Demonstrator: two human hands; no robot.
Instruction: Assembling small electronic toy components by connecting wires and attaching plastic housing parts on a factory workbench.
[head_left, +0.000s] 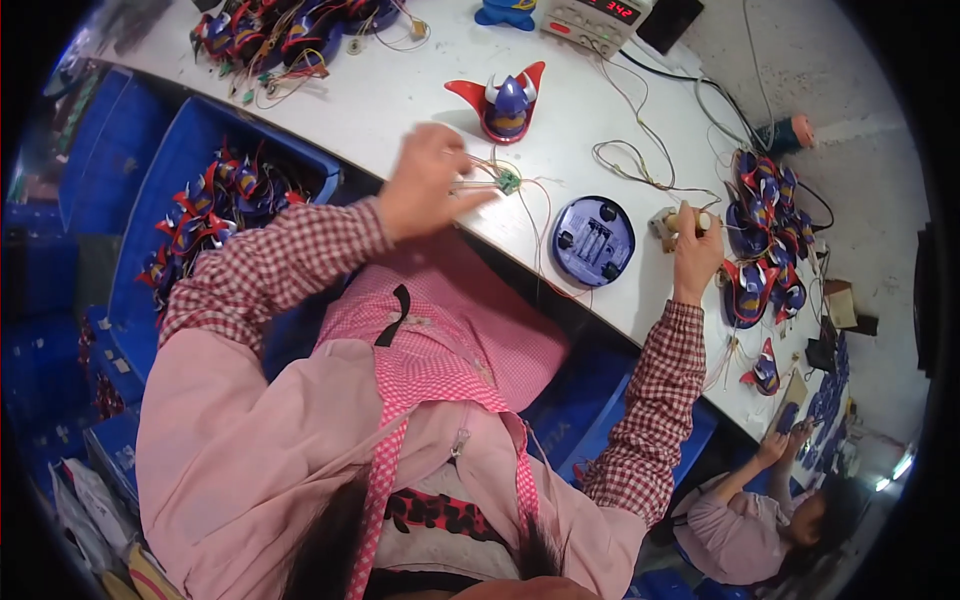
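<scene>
My left hand, smeared by motion, hovers over the table's near edge with thumb and fingers apart. Just right of it lies a small green circuit board with thin wires, some running back under the hand. Fingers of my right hand close on a small cream-coloured block at the table's right part; its exact kind is unclear. Between the hands sits a round purple plastic base with its slotted inside facing up. Behind the circuit board stands a purple horned toy head with red wing-like sides.
A power supply with a lit display stands at the back, its cables trailing rightward. Wired toy heads pile up at right and far left. More fill a blue bin at left. Another person works at lower right.
</scene>
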